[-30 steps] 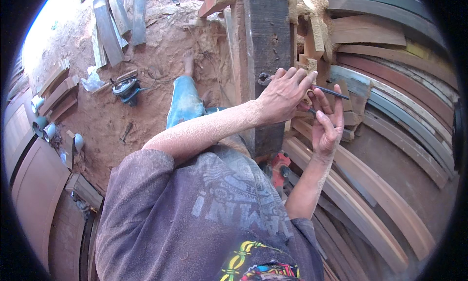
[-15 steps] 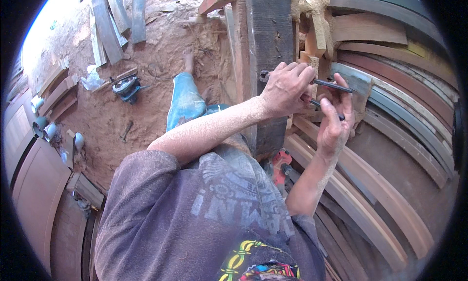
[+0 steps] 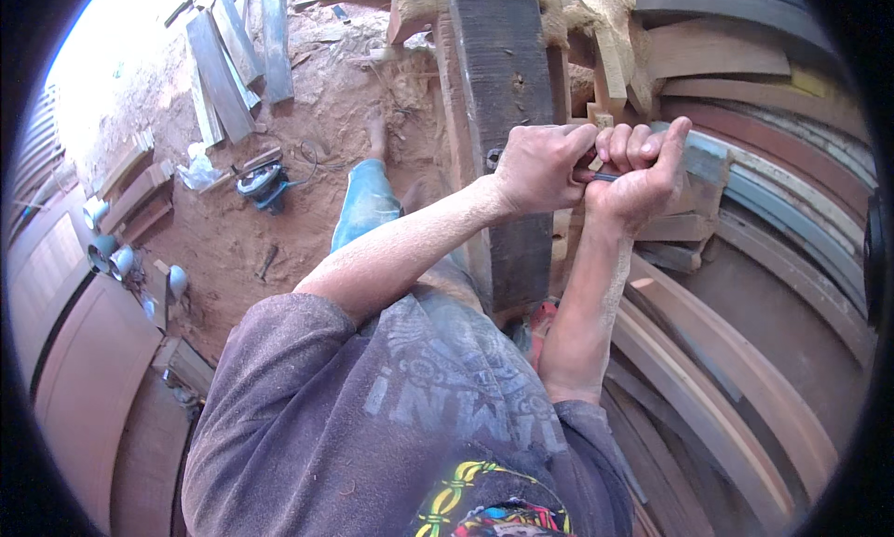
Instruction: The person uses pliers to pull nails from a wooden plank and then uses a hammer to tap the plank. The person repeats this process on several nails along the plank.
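Note:
Both my hands meet over the right side of a thick dark wooden beam (image 3: 503, 81). My left hand (image 3: 545, 167) is closed, its fingers wrapped round one end of a plier-like hand tool (image 3: 605, 176) with slim dark handles. My right hand (image 3: 643, 174) is closed round the handles, palm turned up. Only a short dark length of the tool shows between the hands; its head is hidden. Sawdust coats both forearms.
Boards and curved wooden pieces (image 3: 726, 379) are stacked to the right. Sawdust-covered blocks (image 3: 610, 71) stand beyond my hands. A blue power tool (image 3: 264, 185) and offcuts lie on the dirt floor at left. A red tool (image 3: 542, 323) sits below the beam.
My right hand has closed from spread fingers round the two dark handles and come up against my left hand. The view has shifted slightly.

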Motion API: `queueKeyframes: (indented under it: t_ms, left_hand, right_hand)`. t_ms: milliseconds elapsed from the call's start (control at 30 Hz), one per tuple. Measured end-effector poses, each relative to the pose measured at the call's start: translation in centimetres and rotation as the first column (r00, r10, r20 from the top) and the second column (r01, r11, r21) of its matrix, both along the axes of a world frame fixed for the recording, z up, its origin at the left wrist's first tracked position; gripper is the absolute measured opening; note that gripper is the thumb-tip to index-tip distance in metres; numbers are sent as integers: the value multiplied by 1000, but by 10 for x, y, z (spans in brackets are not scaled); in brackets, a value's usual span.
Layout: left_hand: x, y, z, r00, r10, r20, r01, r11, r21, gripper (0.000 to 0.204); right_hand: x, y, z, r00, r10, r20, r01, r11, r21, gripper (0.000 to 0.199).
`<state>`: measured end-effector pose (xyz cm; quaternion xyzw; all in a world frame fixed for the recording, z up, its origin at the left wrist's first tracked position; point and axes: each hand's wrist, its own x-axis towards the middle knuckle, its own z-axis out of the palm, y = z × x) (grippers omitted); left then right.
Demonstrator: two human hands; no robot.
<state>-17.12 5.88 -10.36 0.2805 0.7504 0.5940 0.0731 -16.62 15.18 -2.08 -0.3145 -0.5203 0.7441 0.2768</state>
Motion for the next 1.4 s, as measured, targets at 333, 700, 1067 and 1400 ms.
queueKeyframes:
  t_ms: [333,700,1067,1400]
  left_hand:
    - [17,-1,0,966,-207,-157,191,975,-113,36]
    - [35,-13,24,947,-229,-224,207,971,-118,48]
    - [30,-25,18,990,-72,-122,79,996,52,71]
    - [29,-45,7,997,53,-51,-41,976,214,86]
  right_hand:
    - [89,26,-14,971,229,76,-234,969,74,42]
    - [140,-3,21,913,264,309,-314,942,122,47]
    - [107,-22,46,812,397,428,-541,787,296,57]
    - [91,-57,56,714,459,528,-681,630,373,60]
